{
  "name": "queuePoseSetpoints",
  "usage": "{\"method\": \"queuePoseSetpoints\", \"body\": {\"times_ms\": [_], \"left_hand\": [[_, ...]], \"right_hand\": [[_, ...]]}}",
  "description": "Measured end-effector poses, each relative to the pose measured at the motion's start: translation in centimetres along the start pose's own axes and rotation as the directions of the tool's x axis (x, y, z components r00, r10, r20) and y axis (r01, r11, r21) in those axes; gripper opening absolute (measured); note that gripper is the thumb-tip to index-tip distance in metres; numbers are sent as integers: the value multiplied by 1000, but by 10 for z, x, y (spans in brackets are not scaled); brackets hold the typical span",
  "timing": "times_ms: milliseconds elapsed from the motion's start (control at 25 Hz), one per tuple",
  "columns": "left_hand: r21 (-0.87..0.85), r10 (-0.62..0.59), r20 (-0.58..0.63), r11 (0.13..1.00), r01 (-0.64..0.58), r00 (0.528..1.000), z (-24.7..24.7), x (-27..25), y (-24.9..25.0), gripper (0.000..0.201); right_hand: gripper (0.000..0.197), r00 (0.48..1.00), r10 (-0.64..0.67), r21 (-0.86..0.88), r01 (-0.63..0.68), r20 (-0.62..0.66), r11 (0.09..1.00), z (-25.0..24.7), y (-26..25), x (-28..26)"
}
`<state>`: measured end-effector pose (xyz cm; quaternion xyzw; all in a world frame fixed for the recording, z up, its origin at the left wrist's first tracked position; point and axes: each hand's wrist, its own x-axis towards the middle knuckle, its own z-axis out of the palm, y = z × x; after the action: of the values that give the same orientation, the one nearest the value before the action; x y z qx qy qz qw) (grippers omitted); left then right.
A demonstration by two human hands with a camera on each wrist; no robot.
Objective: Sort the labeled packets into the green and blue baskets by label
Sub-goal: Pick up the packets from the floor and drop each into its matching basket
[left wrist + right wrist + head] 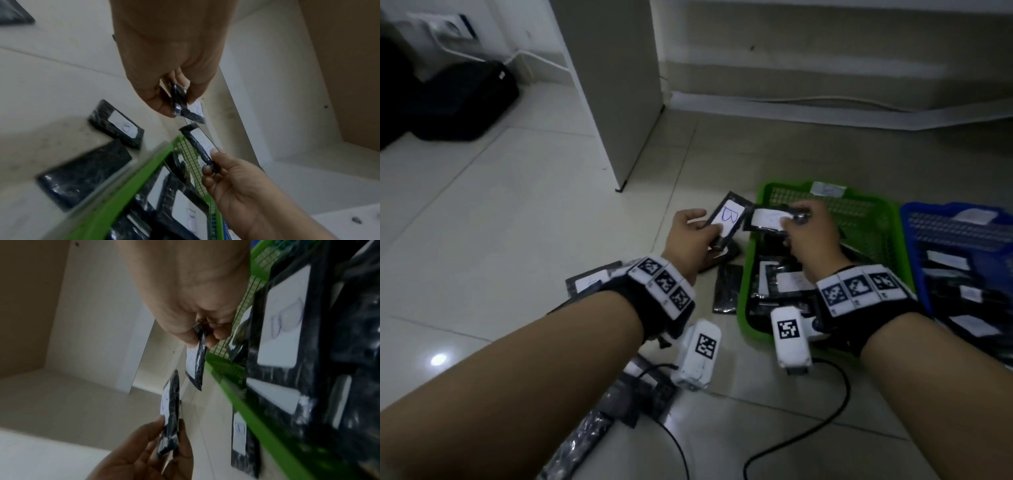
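My left hand [690, 236] pinches a black packet [727, 219] marked "B". My right hand [813, 233] pinches another packet [768, 219] over the green basket [748, 301]; I can't read its label.

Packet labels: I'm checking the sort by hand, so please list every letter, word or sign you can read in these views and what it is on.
"B": blue handwriting on the white label of the packet in the left hand.
"B": label of a packet in the green basket, faint.
Right hand packet's label: writing too blurred to read.
Blue basket labels: unreadable.
Wristband squares: coded patterns, no text.
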<state>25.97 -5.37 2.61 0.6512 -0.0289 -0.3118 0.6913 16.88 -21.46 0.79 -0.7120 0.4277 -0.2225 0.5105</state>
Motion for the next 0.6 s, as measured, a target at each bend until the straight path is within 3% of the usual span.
{"method": "queuePoseSetpoints", "body": {"times_ms": [80,200,280,440,520,600], "left_hand": [[49,-3,9,999,3,1000,29,10,-9,27],[430,63,85,898,-94,994,57,22,-24,22],[621,135,176,753,-217,975,67,24,-31,19],[828,215,313,415,-377,925,77,36,-39,36],[886,168,396,186,-424,903,78,43,-42,37],[899,88,423,80,-430,902,76,44,-44,33]], "right_hand": [[27,997,26,-3,-26,-68,1000,-26,14,13],[31,993,31,-66,-39,-118,997,-58,28,23],[27,989,36,-82,-48,-146,995,-70,36,27],[18,998,28,-256,-40,-48,966,-75,51,31],[22,999,40,-368,-35,3,929,-75,58,34],[23,998,58,-469,-33,40,883,-74,60,33]]}}
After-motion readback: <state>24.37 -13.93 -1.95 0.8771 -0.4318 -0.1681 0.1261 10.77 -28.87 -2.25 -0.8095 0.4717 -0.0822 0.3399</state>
